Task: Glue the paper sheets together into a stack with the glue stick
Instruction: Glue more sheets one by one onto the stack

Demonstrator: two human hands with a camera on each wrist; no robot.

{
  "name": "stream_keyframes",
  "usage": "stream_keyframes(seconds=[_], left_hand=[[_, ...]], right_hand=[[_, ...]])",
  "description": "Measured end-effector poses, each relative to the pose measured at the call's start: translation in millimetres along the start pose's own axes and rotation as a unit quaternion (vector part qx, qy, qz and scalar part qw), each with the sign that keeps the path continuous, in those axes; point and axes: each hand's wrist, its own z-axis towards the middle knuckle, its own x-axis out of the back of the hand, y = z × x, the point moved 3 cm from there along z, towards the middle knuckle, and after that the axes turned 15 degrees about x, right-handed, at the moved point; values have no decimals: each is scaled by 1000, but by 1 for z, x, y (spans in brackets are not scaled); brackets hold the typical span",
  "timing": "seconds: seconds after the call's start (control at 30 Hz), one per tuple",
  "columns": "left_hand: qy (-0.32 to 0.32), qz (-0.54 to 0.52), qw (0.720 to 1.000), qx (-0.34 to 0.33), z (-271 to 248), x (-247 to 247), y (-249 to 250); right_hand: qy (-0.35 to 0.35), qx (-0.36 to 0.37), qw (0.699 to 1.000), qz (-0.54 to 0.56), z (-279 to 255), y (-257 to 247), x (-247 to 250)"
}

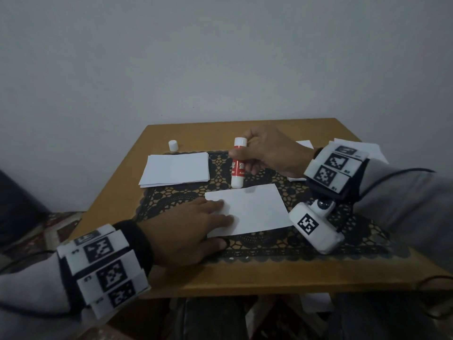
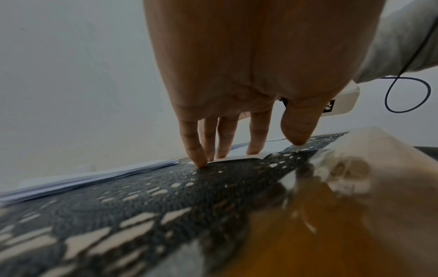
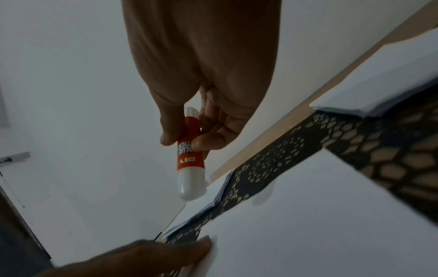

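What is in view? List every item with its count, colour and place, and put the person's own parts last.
table: one, brown wood, against the pale wall.
lace mat: one, black, across the middle of the table.
single sheet: one, white, on the mat, nearest the person.
left paper pile: one, white, at the mat's left far corner.
right paper pile: one, white, far right, mostly hidden behind the right hand.
cap: one, white, upright on the bare table behind the left pile.
glue stick: one, red and white, held upright with its tip down near the single sheet's far edge.
wrist cameras: two, white with black markers, one per wrist.
left hand: fingers flat, pressing the sheet's left edge.
right hand: fingers curled round the glue stick.
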Motion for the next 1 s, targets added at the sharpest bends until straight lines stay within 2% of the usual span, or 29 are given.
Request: stream_keyframes(seconds=[0.23,0.7,0.83,1.0], left_hand=[[-3,-3,1000,-6,2,-1,-1],[-9,12,1000,-7,2,-3,0],[-13,17,1000,-7,2,-3,0],[-13,15,1000,-7,1,-1,2]], right_hand=[[-7,15,998,-69,5,7,-15],[30,63,986,-150,10,10,-25],[24,65,990,-124,8,9,-32],[-5,76,987,-142,8,9,-44]])
